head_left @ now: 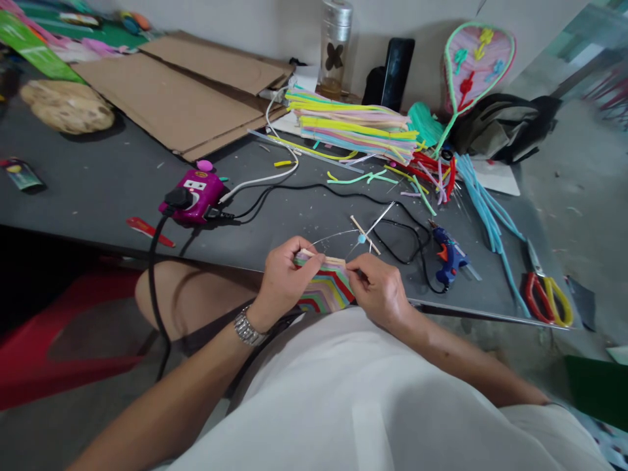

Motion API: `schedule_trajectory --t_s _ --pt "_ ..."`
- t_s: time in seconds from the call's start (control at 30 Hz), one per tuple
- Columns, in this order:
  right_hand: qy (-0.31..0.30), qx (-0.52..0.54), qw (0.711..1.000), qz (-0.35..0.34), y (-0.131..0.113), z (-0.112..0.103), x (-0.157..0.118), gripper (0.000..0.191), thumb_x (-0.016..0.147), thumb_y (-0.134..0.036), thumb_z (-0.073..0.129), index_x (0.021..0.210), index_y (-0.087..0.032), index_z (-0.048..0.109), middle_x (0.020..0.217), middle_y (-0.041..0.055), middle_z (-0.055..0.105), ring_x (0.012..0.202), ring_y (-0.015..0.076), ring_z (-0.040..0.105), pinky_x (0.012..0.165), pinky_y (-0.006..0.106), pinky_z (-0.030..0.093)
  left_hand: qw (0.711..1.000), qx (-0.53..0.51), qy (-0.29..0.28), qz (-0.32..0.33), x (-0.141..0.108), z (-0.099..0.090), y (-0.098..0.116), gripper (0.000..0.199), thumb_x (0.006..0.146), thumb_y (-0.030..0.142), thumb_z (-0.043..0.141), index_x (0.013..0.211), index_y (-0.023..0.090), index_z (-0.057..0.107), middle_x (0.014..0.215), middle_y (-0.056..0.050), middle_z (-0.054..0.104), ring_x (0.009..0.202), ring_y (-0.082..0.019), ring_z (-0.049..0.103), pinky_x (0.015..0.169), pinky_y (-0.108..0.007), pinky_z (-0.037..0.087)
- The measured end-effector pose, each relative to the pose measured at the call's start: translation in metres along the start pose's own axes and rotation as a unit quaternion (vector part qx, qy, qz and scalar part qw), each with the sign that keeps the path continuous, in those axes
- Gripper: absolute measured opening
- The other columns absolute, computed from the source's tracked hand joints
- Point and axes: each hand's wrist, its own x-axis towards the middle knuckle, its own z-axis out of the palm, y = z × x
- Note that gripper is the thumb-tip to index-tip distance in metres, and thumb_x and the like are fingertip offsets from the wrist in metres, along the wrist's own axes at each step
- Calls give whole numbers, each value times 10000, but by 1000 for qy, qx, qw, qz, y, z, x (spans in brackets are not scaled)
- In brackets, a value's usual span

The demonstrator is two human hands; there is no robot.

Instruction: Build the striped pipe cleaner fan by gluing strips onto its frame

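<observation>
A striped piece of red, green, yellow and pink strips (pixel 326 288) is held at the table's front edge, close to my body. My left hand (pixel 289 278), with a metal watch at its wrist, pinches the piece's upper left part between thumb and fingers. At its right side, my right hand (pixel 377 284) has its fingers closed on the upper right corner. Thin wire curves up between the hands. Just beyond them lie crossed thin sticks (pixel 366 234) with a small light blue disc (pixel 362 239).
A blue glue gun (pixel 449 255) and scissors (pixel 544 297) lie right. Bundled pipe cleaners (pixel 353 127), a bottle (pixel 335 49) and a phone (pixel 397 72) are behind. A purple power socket (pixel 196 196), red cutter (pixel 150 231) and cardboard (pixel 171 98) are left. Black cords cross the table.
</observation>
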Motion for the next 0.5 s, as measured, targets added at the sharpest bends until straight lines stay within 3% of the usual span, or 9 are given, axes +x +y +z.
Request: schedule_trajectory --t_s 0.2,0.5 --pt "11 16 1000 0 1 1 -3 208 933 -107 496 901 -194 682 824 31 716 725 137 642 675 243 457 1000 -7 0 -10 0 0 -1 207 749 394 659 700 199 611 636 30 597 612 -132 504 576 -243 401" --pt "-20 21 999 15 5 1 -3 203 911 -109 505 894 -199 686 806 30 715 719 143 650 665 245 443 1000 -14 -13 -14 3 1 -1 228 752 406 661 702 189 616 651 23 601 636 -135 509 600 -247 407"
